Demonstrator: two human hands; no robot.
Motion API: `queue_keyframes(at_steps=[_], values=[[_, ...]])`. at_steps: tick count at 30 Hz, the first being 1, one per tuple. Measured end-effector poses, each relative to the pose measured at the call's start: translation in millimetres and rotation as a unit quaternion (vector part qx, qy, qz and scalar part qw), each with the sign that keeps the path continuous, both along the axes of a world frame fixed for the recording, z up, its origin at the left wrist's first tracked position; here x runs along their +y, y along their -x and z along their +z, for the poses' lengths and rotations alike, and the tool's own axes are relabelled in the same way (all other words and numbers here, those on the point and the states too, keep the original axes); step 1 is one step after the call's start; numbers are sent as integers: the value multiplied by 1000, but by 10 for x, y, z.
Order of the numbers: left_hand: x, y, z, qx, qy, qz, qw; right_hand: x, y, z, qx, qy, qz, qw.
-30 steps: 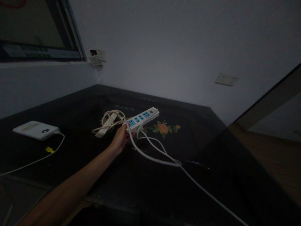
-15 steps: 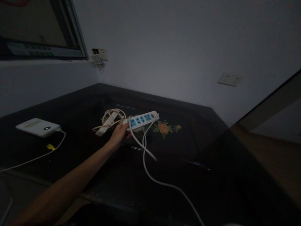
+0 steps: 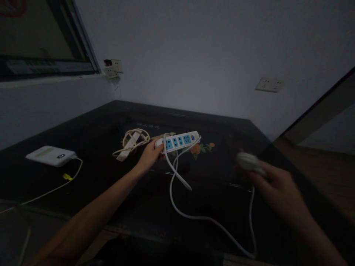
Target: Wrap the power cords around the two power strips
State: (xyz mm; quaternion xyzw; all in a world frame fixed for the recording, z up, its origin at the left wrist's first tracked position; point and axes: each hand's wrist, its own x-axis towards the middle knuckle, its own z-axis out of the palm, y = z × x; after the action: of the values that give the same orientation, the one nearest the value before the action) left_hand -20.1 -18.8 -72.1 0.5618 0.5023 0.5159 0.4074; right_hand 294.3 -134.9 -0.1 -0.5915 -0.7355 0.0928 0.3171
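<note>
My left hand [image 3: 151,154] grips the near-left end of a white power strip [image 3: 179,141] with blue sockets, held over the black table. The strip's white cord [image 3: 203,218] loops around it, runs toward the table's front edge and bends up to the right. At the right, my right hand [image 3: 274,181] is closed on a plug [image 3: 248,161] at the end of that cord; motion blurs the plug, and its pins cannot be made out. Behind my left hand lies another white power strip [image 3: 130,146] with its cable coiled over it.
A white power bank [image 3: 50,156] with a thin cable [image 3: 79,168] and a yellow tag [image 3: 67,177] lies on the left. The glossy black table [image 3: 216,203] bears a painted flower. A wall socket [image 3: 269,84] is at the right; more wall sockets [image 3: 112,69] sit in the corner.
My right hand has come into view from the right, holding the plug and lifting the cord's end. My left hand and the power strip have shifted slightly right.
</note>
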Motion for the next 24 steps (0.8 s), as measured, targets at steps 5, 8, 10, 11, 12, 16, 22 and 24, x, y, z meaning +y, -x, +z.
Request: queue_keyframes(at_steps=[5, 8, 10, 11, 12, 16, 22, 24], values=[[49, 30, -66, -42, 6, 9, 999, -48, 929, -406, -129, 145, 293, 936], [48, 51, -119, -80, 11, 17, 997, -183, 1231, -820, -262, 127, 287, 912], [35, 55, -148, -99, 15, 14, 995, -184, 1345, -1032, -303, 120, 259, 909], [28, 54, -161, -104, 17, 11, 994, -155, 1393, -1100, -316, 112, 243, 910], [22, 51, -173, -108, 17, 8, 994, -113, 1442, -1141, -322, 104, 231, 912], [14, 40, -212, -109, 16, -7, 994, 79, 1627, -1103, -307, 106, 199, 925], [81, 123, -220, -123, 15, 11, 992, 9, 1313, -915, -176, 230, 219, 932], [120, 170, -226, -128, 13, 13, 992, -133, 994, -875, -57, 252, 229, 938]])
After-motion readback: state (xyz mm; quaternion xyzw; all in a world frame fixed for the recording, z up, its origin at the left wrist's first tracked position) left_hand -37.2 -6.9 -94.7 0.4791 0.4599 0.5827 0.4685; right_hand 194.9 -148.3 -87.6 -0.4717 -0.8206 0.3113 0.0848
